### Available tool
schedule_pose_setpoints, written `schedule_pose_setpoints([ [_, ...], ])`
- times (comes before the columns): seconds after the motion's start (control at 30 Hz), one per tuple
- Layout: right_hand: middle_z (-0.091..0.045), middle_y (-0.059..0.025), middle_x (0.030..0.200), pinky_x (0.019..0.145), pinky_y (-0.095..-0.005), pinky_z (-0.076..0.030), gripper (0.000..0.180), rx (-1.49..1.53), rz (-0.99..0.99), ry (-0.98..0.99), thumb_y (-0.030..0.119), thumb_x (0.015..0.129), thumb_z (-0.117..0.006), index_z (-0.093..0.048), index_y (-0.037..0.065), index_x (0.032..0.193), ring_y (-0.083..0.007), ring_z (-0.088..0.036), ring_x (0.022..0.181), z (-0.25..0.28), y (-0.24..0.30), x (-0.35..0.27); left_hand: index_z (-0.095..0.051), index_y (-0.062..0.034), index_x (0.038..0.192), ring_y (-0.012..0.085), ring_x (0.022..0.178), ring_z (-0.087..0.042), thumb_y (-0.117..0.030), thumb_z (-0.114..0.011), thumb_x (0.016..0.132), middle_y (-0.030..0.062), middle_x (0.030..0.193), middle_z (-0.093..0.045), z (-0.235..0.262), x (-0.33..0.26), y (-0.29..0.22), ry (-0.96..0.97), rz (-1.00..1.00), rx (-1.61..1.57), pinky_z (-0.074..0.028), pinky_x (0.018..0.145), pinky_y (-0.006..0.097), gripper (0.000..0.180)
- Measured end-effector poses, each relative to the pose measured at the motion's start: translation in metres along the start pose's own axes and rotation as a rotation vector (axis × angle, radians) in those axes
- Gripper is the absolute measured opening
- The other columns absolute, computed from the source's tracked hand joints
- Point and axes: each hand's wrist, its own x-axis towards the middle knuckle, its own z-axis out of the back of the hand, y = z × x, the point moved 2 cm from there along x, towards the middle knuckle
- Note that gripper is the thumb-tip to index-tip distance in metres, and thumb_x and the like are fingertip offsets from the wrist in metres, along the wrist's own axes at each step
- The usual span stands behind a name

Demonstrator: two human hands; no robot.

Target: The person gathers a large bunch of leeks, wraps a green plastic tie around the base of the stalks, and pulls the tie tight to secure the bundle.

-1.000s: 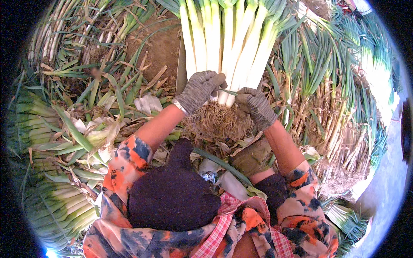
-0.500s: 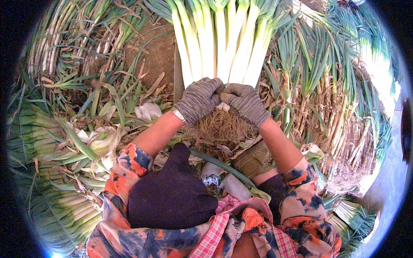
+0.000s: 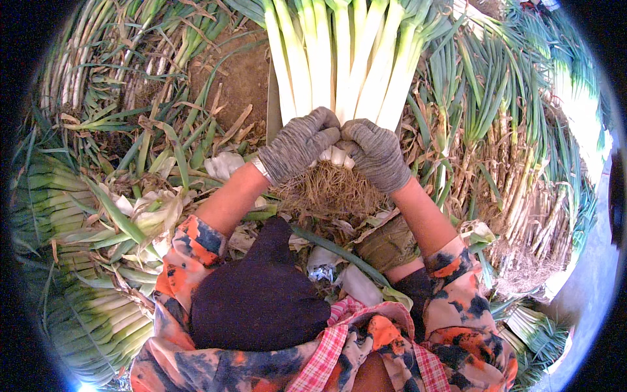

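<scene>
- Twelve o'clock: leek bunch (image 3: 346, 72), left hand (image 3: 299, 144) and right hand (image 3: 377, 153) near its roots (image 3: 330, 189)
- Three o'clock: leek heap (image 3: 509, 166)
- Eight o'clock: leek stack (image 3: 111, 320)
- Ten o'clock: leek pile (image 3: 75, 68)

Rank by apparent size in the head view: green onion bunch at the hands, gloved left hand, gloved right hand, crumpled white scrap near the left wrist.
1. Green onion bunch
2. Gloved left hand and gloved right hand: too alike to rank
3. Crumpled white scrap
</scene>
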Motion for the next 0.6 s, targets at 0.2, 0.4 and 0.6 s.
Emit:
schedule_pose_setpoints([
  [0.2, -0.059, -0.0108, 0.069, 0.057, -0.0324, -0.047, 0.007, 0.155, -0.242, -0.187, 0.005, 0.078, -0.060, -0.057, 0.003, 0.083, -0.0230, -0.060, 0.062, -0.011, 0.002, -0.008, -0.039, -0.0064, 0.114, 0.0143, 0.079, -0.059, -0.006, -0.064, 0.077, 0.0072, 0.089, -0.059, -0.004, -0.005, 0.007, -0.081, 0.122, -0.153, -0.050, 0.064, 0.027, 0.045],
  [0.4, -0.060, -0.0120, 0.072, 0.060, -0.0327, -0.047, 0.008, 0.123, -0.411, -0.314, 0.008, 0.080, -0.060, -0.058, 0.002, 0.084, -0.0235, -0.060, 0.064, -0.014, 0.014, -0.007, -0.039, -0.0033, 0.114, 0.0172, 0.085, -0.061, -0.005, -0.068, 0.073, 0.0108, 0.092, -0.062, -0.009, -0.009, 0.002, -0.207, 0.113, -0.045, -0.051, 0.071, 0.030, 0.050],
  [0.6, -0.061, -0.0144, 0.079, 0.064, -0.0357, -0.048, 0.014, -0.105, -0.287, -0.299, 0.007, 0.078, -0.059, -0.059, 0.003, 0.091, -0.0286, -0.061, 0.072, -0.017, 0.012, -0.011, -0.040, -0.0021, 0.111, 0.0161, 0.080, -0.062, -0.007, -0.069, 0.073, 0.0086, 0.085, -0.064, -0.016, -0.010, 0.002, -0.309, 0.158, -0.060, -0.050, 0.071, 0.029, 0.048],
])
